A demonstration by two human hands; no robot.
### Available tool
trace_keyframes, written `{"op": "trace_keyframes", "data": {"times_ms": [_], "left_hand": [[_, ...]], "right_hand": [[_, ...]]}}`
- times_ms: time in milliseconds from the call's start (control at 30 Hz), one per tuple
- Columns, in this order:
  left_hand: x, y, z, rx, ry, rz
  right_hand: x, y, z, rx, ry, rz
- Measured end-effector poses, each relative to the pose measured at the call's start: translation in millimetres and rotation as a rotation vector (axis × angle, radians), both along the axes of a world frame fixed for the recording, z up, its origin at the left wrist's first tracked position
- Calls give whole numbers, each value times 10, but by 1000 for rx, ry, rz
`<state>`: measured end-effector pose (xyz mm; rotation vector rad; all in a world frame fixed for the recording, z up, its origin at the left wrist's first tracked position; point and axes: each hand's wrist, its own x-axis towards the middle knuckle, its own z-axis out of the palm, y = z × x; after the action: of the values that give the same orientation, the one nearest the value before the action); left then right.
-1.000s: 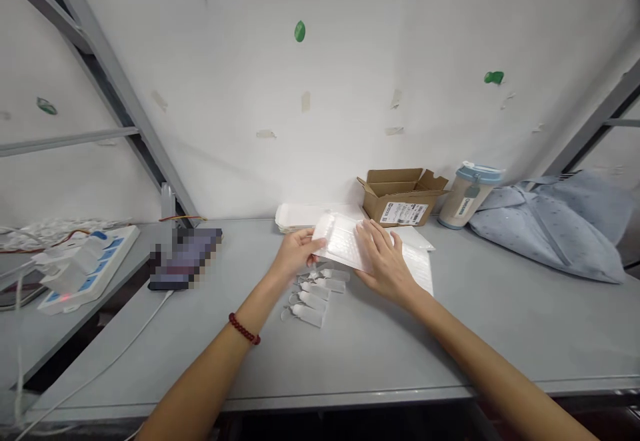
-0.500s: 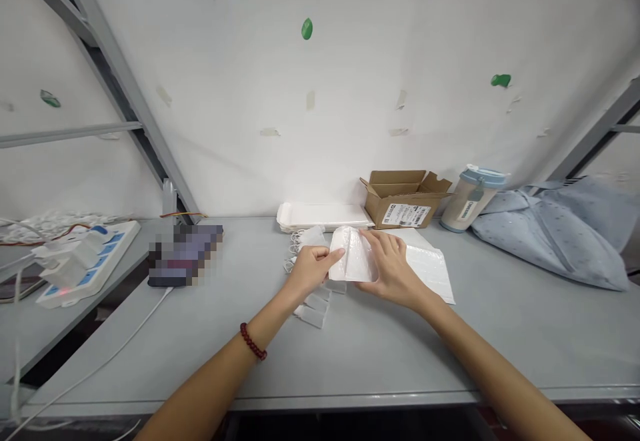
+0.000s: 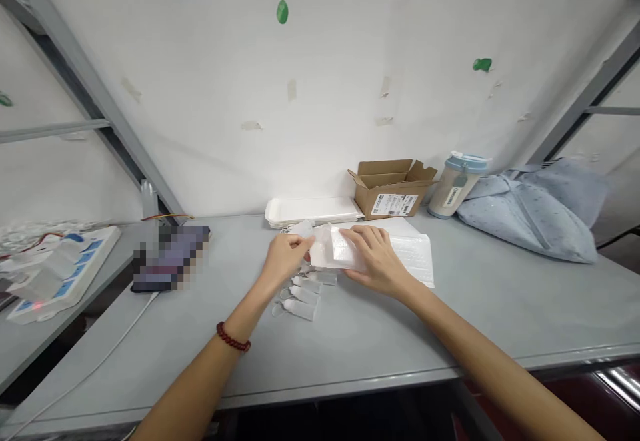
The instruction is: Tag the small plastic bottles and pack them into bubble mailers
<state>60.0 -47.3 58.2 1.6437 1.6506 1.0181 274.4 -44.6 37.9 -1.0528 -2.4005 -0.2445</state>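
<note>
A small white bubble mailer (image 3: 325,254) is held above the desk with its open end and flap towards the left. My right hand (image 3: 375,258) is closed round its body, thumb below and fingers on top. At the flap's left edge my left hand (image 3: 287,258) is pinched; what lies between its thumb and fingertips is too small to make out. Under the hands, several small clear plastic tags with loops (image 3: 300,309) lie in a row, partly hidden. Flat white mailers (image 3: 420,258) rest on the desk behind my right hand.
A stack of white mailers (image 3: 315,210) lies against the wall beside an open cardboard box (image 3: 370,198). Further right are a blue-lidded cup (image 3: 453,188) and a blue cloth bag (image 3: 530,218). On the left are a phone (image 3: 180,258) with its cable and a power strip (image 3: 90,268).
My left hand has moved left from the mailer's face to its flap edge, now pinched. The mailer has turned, its flap pointing left. The camera view has shifted slightly.
</note>
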Motion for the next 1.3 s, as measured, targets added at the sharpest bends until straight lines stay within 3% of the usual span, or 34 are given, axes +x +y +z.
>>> {"op": "trace_keyframes", "data": {"times_ms": [133, 267, 533, 667, 867, 1033, 1200, 1300], "left_hand": [[-300, 111, 57, 106, 333, 209], [-467, 188, 9, 21, 406, 147], [-501, 218, -93, -6, 472, 93], [-528, 226, -65, 20, 408, 100], [-478, 162, 79, 64, 114, 31], [-409, 78, 187, 179, -8, 28], [-331, 48, 154, 254, -42, -63], [-237, 30, 85, 346, 35, -151]], "right_hand": [[63, 41, -5, 1, 48, -39], [92, 67, -9, -27, 91, -39], [79, 89, -48, -56, 101, -30], [85, 96, -56, -46, 88, -37], [94, 104, -57, -41, 93, -37], [93, 112, -53, -45, 94, -45], [85, 101, -42, -52, 98, -51], [69, 84, -41, -57, 83, -56]]}}
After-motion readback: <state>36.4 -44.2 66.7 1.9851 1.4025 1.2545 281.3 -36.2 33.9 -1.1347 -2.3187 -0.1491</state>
